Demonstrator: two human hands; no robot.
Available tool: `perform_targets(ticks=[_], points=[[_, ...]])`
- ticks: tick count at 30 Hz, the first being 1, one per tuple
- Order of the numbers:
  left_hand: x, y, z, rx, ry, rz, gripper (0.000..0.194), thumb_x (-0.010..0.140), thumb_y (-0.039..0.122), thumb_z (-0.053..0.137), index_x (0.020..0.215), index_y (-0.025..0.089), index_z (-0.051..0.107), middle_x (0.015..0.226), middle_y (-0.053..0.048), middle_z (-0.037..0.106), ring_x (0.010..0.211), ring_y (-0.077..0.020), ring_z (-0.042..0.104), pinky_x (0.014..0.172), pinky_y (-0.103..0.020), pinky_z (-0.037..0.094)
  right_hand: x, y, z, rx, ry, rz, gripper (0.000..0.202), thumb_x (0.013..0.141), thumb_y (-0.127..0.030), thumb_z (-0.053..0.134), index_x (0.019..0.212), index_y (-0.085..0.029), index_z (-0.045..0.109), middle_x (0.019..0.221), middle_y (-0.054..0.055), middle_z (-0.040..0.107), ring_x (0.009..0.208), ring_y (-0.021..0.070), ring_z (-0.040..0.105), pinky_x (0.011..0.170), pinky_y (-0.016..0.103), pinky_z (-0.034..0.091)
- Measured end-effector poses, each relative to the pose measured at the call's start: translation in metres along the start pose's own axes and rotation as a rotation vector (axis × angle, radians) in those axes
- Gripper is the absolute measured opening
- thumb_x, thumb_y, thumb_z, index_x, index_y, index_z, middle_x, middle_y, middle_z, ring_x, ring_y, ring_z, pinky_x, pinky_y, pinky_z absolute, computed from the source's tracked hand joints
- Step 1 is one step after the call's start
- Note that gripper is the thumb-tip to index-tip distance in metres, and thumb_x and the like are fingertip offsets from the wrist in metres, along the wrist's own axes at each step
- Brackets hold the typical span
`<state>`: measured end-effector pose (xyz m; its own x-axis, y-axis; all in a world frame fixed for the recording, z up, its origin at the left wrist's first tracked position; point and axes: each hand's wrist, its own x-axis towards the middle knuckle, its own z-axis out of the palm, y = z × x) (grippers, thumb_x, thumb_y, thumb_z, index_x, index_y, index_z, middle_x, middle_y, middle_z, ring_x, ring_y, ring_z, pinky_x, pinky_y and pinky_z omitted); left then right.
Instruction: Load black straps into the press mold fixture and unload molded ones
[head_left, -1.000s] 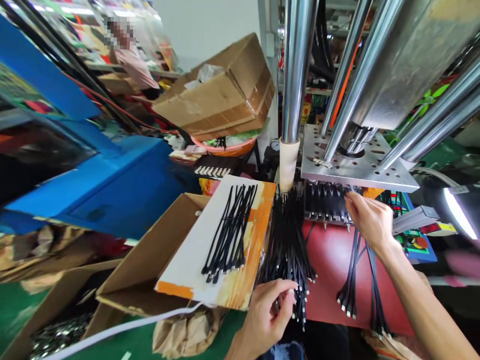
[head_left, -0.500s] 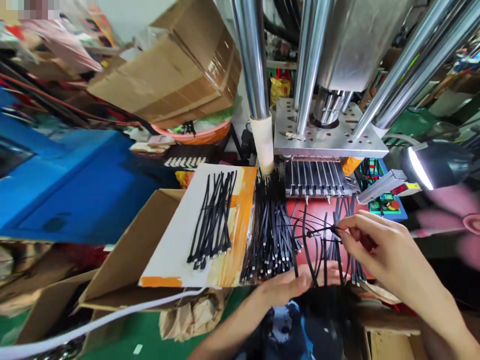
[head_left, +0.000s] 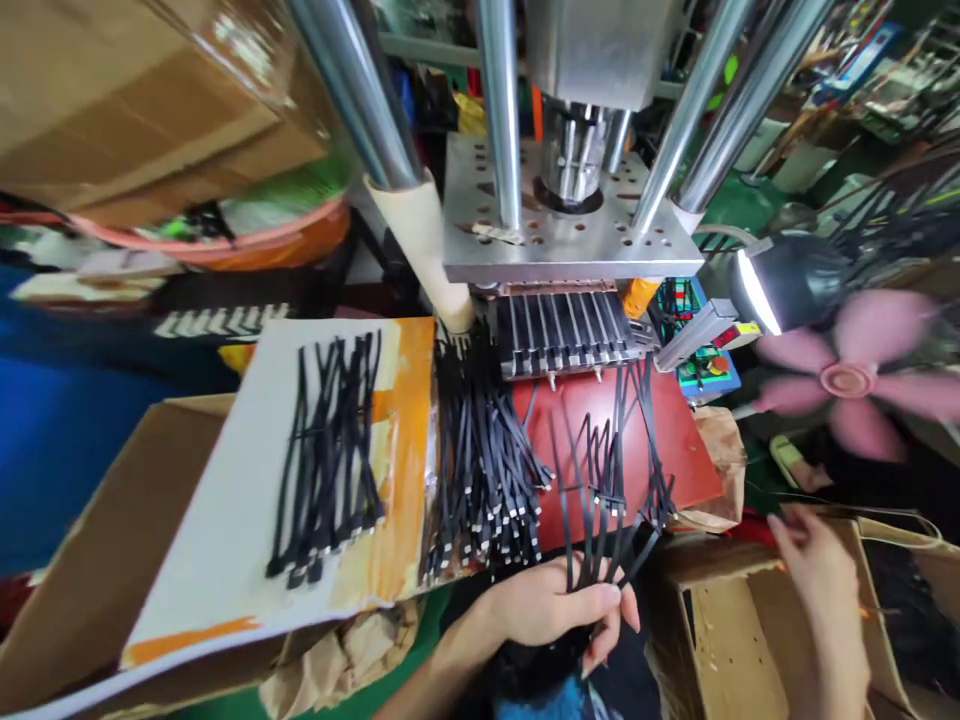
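Note:
My left hand (head_left: 555,605) is closed round several flat black cables (head_left: 592,530), which fan upward from the fingers over the red work board (head_left: 555,410). Out to the right, my right hand (head_left: 817,560) hovers at a cardboard box (head_left: 735,640). Its fingers look loosely apart and a little blurred, and nothing shows in them. Beside my left hand lies a dense pile of black cables (head_left: 487,450) with silver connector tips. A smaller bunch of cables (head_left: 330,460) rests on a white and orange board. More black cables (head_left: 649,440) lie on the right of the red board.
Behind the red board stands a press with a steel plate (head_left: 570,250), and a slotted mould (head_left: 566,335) holding black strips lies under it. A lamp (head_left: 787,280) and a spinning pink fan (head_left: 847,380) are at the right. An open carton (head_left: 150,490) sits at the left.
My right hand has left the cables at my left hand and moved right, over to the cardboard box. My left hand still grips its cables. The view has swung to the right.

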<state>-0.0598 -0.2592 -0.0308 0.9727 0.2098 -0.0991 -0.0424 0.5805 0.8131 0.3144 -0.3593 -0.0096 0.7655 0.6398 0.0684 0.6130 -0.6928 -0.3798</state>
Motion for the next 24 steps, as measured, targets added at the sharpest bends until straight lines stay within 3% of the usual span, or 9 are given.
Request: perform_targets(ticks=[2,4,7,10,13,16,20,22,24], points=[[-0.001,0.009,-0.007,0.173,-0.105,-0.002,0.059,0.104,0.071,0.040,0.103,0.017,0.065,0.076,-0.003,0.066,0.070,-0.0149,0.062,0.075,-0.027,0.053,-0.052,0.018,0.015,0.296,-0.300,0.222,0.062,0.077,-0.070,0.070,0.102,-0.014,0.078,0.082,0.014,0.074,0.065,0.0258,0.066,0.059,0.036,0.050],[-0.001,0.018,-0.014,0.336,-0.242,0.017,0.062,0.104,0.073,0.035,0.098,0.019,0.066,0.087,-0.007,0.070,0.086,-0.0193,0.067,0.089,-0.031,0.056,-0.100,-0.001,0.030,0.612,-0.667,0.340,0.070,0.076,-0.076,0.073,0.116,-0.019,0.078,0.083,0.009,0.073,0.054,0.0157,0.054,0.050,0.028,0.040],[-0.008,0.023,-0.026,0.358,-0.430,-0.094,0.057,0.099,0.076,0.044,0.096,0.022,0.064,0.086,-0.006,0.072,0.082,-0.0214,0.072,0.080,-0.031,0.060,-0.141,-0.072,0.047,1.080,-1.038,0.375,0.086,0.062,-0.087,0.079,0.122,-0.025,0.079,0.094,0.009,0.075,0.054,0.0116,0.047,0.050,0.025,0.035],[-0.029,0.022,-0.037,0.304,-0.383,-0.300,0.050,0.093,0.074,0.060,0.092,0.024,0.062,0.070,-0.001,0.069,0.060,-0.0195,0.070,0.060,-0.029,0.059,-0.148,-0.146,0.063,1.296,-1.175,0.439,0.067,0.067,-0.078,0.084,0.112,-0.029,0.082,0.094,0.007,0.076,0.066,0.0166,0.058,0.058,0.027,0.045],[-0.068,0.016,-0.038,0.272,-0.131,-0.325,0.061,0.091,0.081,0.056,0.078,0.022,0.063,0.062,0.000,0.067,0.055,-0.0174,0.067,0.057,-0.027,0.057,-0.141,-0.194,0.078,1.183,-1.281,0.404,0.049,0.074,-0.063,0.088,0.105,-0.026,0.081,0.092,0.006,0.077,0.075,0.0203,0.066,0.068,0.031,0.052],[-0.116,0.008,-0.024,0.177,0.211,-0.234,0.061,0.088,0.081,0.062,0.097,0.020,0.068,0.069,0.000,0.070,0.062,-0.0151,0.069,0.067,-0.026,0.059,-0.129,-0.234,0.093,0.984,-1.390,0.141,0.051,0.078,-0.063,0.085,0.106,-0.021,0.078,0.095,0.007,0.076,0.079,0.0217,0.067,0.069,0.032,0.054],[-0.161,-0.008,0.001,0.047,0.905,0.046,0.051,0.095,0.062,0.069,0.120,0.017,0.067,0.099,-0.008,0.078,0.082,-0.0171,0.075,0.076,-0.028,0.060,-0.123,-0.323,0.129,0.855,-1.474,-0.452,0.053,0.086,-0.067,0.075,0.106,-0.018,0.077,0.084,0.003,0.069,0.069,0.0150,0.056,0.058,0.025,0.045],[-0.171,-0.016,0.002,-0.015,1.298,0.245,0.051,0.094,0.056,0.073,0.128,0.019,0.067,0.124,-0.012,0.075,0.101,-0.0225,0.076,0.088,-0.034,0.062,-0.129,-0.382,0.151,0.787,-1.463,-0.713,0.054,0.089,-0.069,0.068,0.106,-0.018,0.076,0.081,0.001,0.067,0.064,0.0127,0.051,0.052,0.023,0.040],[-0.174,-0.023,-0.006,-0.046,1.610,0.443,0.060,0.090,0.054,0.077,0.139,0.023,0.064,0.146,-0.013,0.067,0.126,-0.0286,0.070,0.109,-0.042,0.056,-0.136,-0.435,0.172,0.669,-1.343,-0.886,0.052,0.092,-0.067,0.063,0.107,-0.019,0.075,0.078,0.001,0.066,0.063,0.0132,0.052,0.054,0.025,0.042]])
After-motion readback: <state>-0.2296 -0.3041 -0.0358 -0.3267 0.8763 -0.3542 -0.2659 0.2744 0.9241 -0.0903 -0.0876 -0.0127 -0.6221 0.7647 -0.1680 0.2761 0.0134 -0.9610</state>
